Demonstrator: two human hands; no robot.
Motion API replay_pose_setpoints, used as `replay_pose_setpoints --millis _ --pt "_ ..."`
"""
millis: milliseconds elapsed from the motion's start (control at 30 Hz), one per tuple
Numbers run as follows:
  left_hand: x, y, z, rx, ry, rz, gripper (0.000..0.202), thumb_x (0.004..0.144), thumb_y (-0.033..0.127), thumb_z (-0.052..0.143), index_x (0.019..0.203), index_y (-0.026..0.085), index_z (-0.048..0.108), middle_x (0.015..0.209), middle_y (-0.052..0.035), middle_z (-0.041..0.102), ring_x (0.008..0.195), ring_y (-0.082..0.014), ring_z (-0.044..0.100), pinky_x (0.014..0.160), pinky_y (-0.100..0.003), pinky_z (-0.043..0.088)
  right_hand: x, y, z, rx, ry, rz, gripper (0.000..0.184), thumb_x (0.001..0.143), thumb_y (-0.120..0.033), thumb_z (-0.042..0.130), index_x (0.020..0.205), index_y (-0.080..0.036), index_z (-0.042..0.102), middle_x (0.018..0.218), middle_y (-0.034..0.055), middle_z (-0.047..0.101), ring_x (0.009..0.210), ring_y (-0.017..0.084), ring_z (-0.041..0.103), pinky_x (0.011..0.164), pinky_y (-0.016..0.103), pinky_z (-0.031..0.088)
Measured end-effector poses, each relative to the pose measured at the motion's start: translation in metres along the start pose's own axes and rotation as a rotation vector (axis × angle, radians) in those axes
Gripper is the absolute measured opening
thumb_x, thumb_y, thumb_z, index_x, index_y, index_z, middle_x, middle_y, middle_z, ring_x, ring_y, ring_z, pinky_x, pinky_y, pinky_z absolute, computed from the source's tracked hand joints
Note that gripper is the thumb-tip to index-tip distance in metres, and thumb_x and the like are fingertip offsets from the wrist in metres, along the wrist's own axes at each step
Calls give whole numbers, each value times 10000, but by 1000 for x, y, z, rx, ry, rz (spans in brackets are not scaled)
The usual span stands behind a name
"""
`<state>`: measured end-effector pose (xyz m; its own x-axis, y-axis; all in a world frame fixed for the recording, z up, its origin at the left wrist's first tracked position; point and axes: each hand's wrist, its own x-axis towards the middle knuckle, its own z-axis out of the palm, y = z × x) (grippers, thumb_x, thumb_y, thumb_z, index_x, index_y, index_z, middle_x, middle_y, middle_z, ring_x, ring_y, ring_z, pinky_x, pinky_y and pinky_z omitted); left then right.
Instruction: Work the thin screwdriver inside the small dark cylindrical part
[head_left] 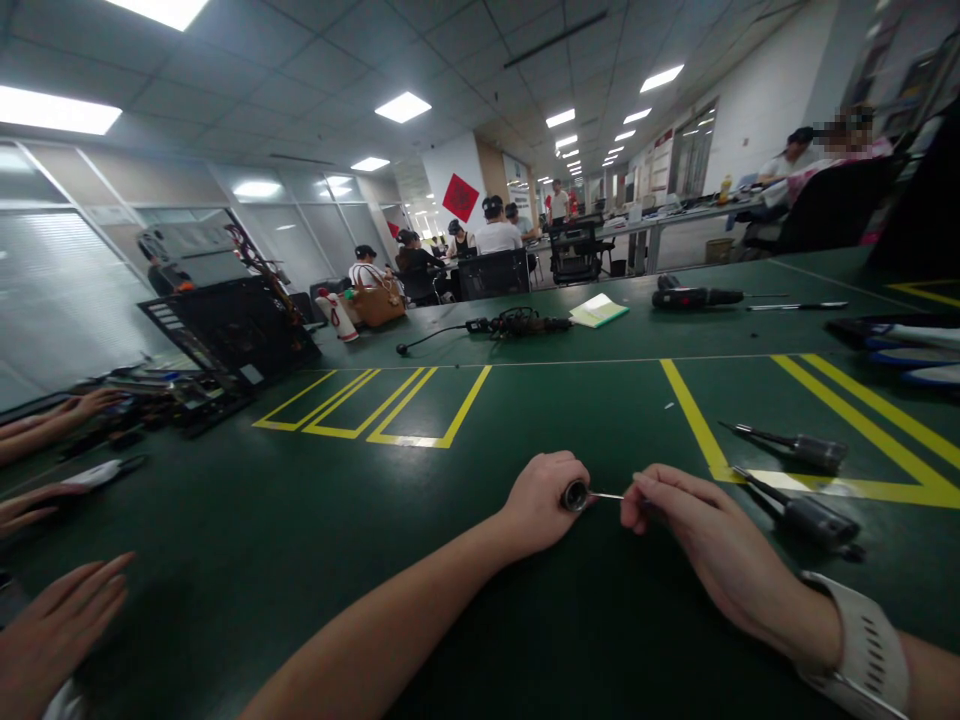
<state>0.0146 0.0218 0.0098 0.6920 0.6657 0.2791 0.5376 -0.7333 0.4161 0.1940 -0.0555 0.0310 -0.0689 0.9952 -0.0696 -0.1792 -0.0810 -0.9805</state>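
Note:
My left hand [541,502] is closed in a fist around a dark cylindrical part [575,496], whose round hollow end faces me. From beside that end a thin metal rod [606,496] runs right to my right hand [686,525]. My right thumb and fingers pinch the rod's other end; whether it joins the cylinder is hidden by my left hand. Just right of my right hand lie two dark cylindrical tools with slim metal tips, one farther back [819,452] and one nearer [819,520].
Yellow tape [694,415] marks the green table [420,530]. Toward the back lie a cable bundle [521,322], a notepad [598,310] and a black power screwdriver [694,296]. Other people's hands [64,630] reach in at left, near an opened black machine [232,340].

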Motion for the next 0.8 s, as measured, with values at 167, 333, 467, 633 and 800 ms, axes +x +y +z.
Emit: replay_pose_setpoints --millis 167,333,467,633,800 --pt "1 -2 1 -41 -2 -8 115 785 237 618 748 167 535 753 6 543 682 -126 495 650 -251 376 6 3 -2 128 31 61 261 786 -386 589 647 -178 662 655 41 646 656 190 554 651 341 437" --pt "2 -1 0 -84 -47 31 124 787 238 622 737 164 535 744 7 543 696 -125 505 667 -251 388 5 0 -2 155 52 75 272 746 -409 621 613 -175 658 618 47 640 627 193 551 620 342 440" --pt "2 -1 -1 -39 -2 -12 142 796 249 612 717 164 532 729 5 538 691 -131 503 654 -257 381 3 0 -2 142 54 61 268 751 -413 627 619 -181 659 624 42 634 631 192 545 627 343 434" --pt "2 0 -2 -33 -4 -30 134 788 243 623 715 166 540 729 9 544 699 -132 512 663 -258 385 0 1 -2 57 64 -7 275 786 -428 583 648 -197 644 671 33 622 682 204 552 670 353 433" --pt "1 0 0 48 -5 -9 84 787 222 614 753 169 557 755 -4 567 722 -144 522 665 -266 371 -7 -1 2 -384 -4 -186 306 838 -430 506 649 -218 621 661 18 591 670 204 538 632 339 400"
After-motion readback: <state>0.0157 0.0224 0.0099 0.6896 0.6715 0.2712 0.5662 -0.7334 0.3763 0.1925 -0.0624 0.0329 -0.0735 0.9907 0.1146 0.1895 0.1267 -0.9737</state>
